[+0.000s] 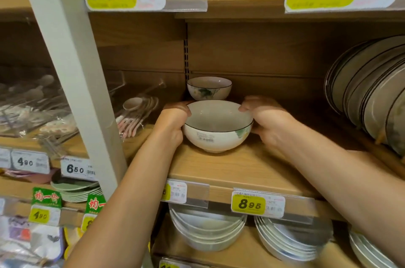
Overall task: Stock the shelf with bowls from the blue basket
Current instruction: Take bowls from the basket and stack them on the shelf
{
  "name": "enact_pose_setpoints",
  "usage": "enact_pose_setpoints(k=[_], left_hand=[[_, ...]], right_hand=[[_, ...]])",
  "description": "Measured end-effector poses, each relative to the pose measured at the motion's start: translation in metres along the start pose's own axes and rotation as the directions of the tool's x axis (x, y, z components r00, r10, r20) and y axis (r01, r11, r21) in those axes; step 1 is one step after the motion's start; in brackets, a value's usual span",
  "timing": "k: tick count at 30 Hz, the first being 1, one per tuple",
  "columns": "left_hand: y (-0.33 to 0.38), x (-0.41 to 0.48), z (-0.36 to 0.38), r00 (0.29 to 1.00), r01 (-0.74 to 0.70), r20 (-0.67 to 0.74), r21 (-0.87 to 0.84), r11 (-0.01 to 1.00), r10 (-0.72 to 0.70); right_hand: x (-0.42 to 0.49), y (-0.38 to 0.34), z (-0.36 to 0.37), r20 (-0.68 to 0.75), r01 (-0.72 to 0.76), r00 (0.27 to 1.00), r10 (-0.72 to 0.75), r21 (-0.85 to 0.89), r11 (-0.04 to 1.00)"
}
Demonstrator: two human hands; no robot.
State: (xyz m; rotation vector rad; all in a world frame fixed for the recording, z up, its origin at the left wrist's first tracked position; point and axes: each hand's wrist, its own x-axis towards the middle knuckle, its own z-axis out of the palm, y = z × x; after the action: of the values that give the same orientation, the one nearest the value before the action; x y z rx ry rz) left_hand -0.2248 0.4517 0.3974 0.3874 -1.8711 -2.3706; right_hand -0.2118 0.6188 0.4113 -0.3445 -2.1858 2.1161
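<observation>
Both hands grip one white bowl (215, 124): my left hand (173, 123) and right hand (266, 122) curl round its rim, its foot on the wooden shelf (230, 169), before a second bowl (209, 88).

Held bowl (218, 126) on shelf (230, 171), before second bowl (209, 88)

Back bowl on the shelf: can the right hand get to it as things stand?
Probably not yet: the right hand and left hand both grip the front bowl, which is just in front of the back bowl. Freed, it could likely pass along the bare shelf beside.
</observation>
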Motion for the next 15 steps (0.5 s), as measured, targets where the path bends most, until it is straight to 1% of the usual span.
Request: enact_pose_setpoints(k=[1,3,4,7,8,9,10,11,13,14,15], left_hand=[[0.0,-0.001,0.001,1.0,-0.001,-0.024,-0.045,0.999,0.0],[-0.002,-0.001,0.005,0.997,0.01,-0.078,-0.103,0.995,-0.018],[-0.004,-0.004,0.006,0.995,0.024,-0.091,-0.111,0.994,-0.034],[-0.007,-0.013,0.003,0.997,0.026,-0.072,-0.045,0.999,-0.029],[-0.007,-0.015,0.001,0.999,0.025,-0.048,-0.026,0.999,-0.026],[-0.006,-0.016,-0.002,0.999,0.026,-0.027,-0.028,0.999,-0.027],[-0.003,-0.016,-0.004,0.999,0.038,-0.016,-0.044,0.998,-0.038],[0.0,-0.015,-0.005,0.998,0.056,-0.015,-0.067,0.996,-0.057],[0.005,-0.012,-0.006,0.996,0.088,-0.022,-0.117,0.989,-0.091],[0.006,-0.011,-0.005,0.995,0.095,-0.018,-0.128,0.987,-0.098],[0.006,-0.011,-0.004,0.995,0.095,-0.005,-0.124,0.988,-0.096]], right_hand=[[-0.012,0.009,0.0,-0.011,0.025,1.0,-0.025,0.034,0.999],[-0.036,0.023,0.005,0.072,0.014,0.997,-0.017,0.04,0.999],[-0.04,0.027,0.008,0.085,0.004,0.996,-0.008,0.041,0.999],[-0.026,0.023,0.015,-0.02,-0.009,1.0,0.011,0.095,0.995],[-0.018,0.018,0.014,-0.043,-0.023,0.999,0.03,0.156,0.988],[-0.009,0.013,0.011,-0.033,-0.041,0.998,0.05,0.218,0.975],[0.001,0.008,0.007,0.012,-0.063,0.998,0.061,0.246,0.967],[0.01,0.004,0.001,0.096,-0.086,0.993,0.066,0.23,0.969],[0.023,-0.001,-0.008,0.308,-0.096,0.949,0.061,0.101,0.99],[0.028,-0.004,-0.011,0.381,-0.084,0.922,0.065,0.034,0.996],[0.032,-0.007,-0.012,0.42,-0.075,0.905,0.075,-0.018,0.997]])
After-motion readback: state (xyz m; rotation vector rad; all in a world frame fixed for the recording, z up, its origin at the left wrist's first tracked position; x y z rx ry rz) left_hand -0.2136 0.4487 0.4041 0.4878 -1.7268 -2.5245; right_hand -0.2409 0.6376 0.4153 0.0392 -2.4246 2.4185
